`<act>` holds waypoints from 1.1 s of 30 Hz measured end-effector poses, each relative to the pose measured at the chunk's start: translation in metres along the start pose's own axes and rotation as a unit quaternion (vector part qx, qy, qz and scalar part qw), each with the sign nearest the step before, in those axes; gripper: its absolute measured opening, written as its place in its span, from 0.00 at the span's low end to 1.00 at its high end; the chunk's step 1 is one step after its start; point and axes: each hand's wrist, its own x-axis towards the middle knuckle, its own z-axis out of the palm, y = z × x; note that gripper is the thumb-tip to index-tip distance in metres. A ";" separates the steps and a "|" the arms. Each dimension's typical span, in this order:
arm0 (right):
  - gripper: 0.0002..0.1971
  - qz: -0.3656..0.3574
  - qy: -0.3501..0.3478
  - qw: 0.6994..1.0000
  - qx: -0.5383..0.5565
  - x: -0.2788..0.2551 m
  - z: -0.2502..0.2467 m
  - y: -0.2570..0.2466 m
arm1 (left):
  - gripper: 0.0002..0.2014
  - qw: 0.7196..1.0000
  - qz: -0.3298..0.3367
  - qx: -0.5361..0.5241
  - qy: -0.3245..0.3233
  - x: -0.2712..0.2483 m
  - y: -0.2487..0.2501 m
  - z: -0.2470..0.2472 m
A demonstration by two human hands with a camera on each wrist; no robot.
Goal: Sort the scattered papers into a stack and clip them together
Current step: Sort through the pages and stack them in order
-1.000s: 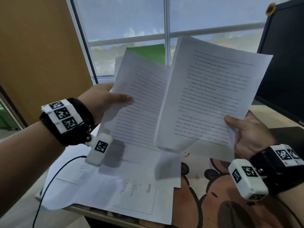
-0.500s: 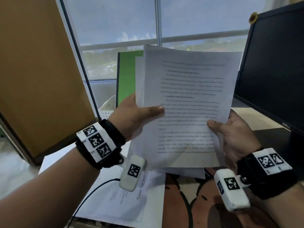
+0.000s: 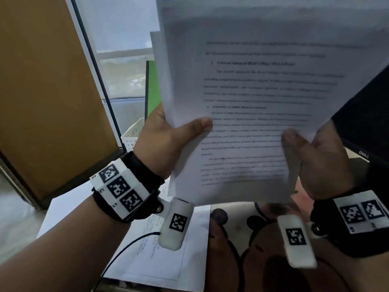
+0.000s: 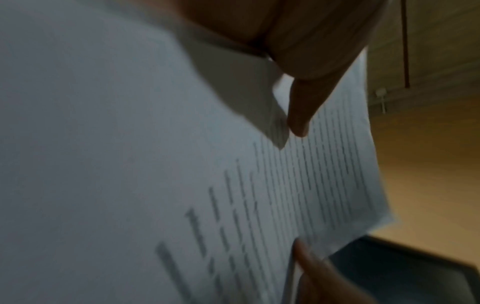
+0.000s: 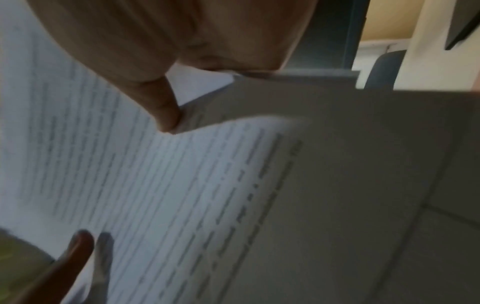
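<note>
Both hands hold a stack of printed white papers (image 3: pixel 252 91) upright in front of the head camera. My left hand (image 3: pixel 168 135) grips the stack's lower left edge, thumb on the front sheet. My right hand (image 3: pixel 315 157) grips the lower right edge, thumb also on the front. The sheets overlap unevenly, with a back sheet's edge showing at the left. In the left wrist view the papers (image 4: pixel 285 195) lie under my left thumb. The right wrist view shows the papers (image 5: pixel 168 185) under my right thumb. No clip is visible.
More printed sheets (image 3: pixel 189 249) lie flat on the desk below the hands, beside a brown cartoon desk mat (image 3: pixel 242 260). A dark monitor (image 3: pixel 362 123) stands at the right. A green folder (image 3: pixel 152 87) and a white basket (image 3: pixel 134 133) stand by the window.
The two separate sets of sheets came together into one stack held by both hands, and the stack now stands closer to the head camera and higher.
</note>
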 end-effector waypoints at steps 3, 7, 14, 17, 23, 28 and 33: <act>0.28 -0.011 0.001 0.997 -0.070 -0.003 0.004 0.001 | 0.30 0.999 0.010 0.035 0.015 -0.006 -0.006 0.004; 0.29 -0.029 0.043 0.988 -0.142 -0.012 0.022 -0.007 | 0.23 0.995 0.038 0.010 0.094 -0.012 -0.016 0.009; 0.23 -0.008 0.103 0.970 -0.221 -0.017 0.034 -0.019 | 0.20 0.989 0.029 0.046 0.138 -0.017 -0.014 0.011; 0.13 0.075 0.069 0.966 -0.239 -0.027 0.025 -0.010 | 0.24 0.989 -0.082 0.031 0.122 -0.029 -0.034 -0.005; 0.13 0.188 0.028 0.972 -0.138 -0.030 0.003 0.006 | 0.13 0.976 -0.173 -0.025 0.130 -0.042 -0.056 -0.015; 0.16 0.166 0.044 0.980 -0.102 -0.032 -0.001 0.000 | 0.16 0.987 -0.113 0.028 0.114 -0.047 -0.047 -0.012; 0.25 0.086 -0.003 0.991 -0.104 -0.022 0.015 -0.015 | 0.25 0.989 -0.035 0.125 0.075 -0.044 -0.039 0.000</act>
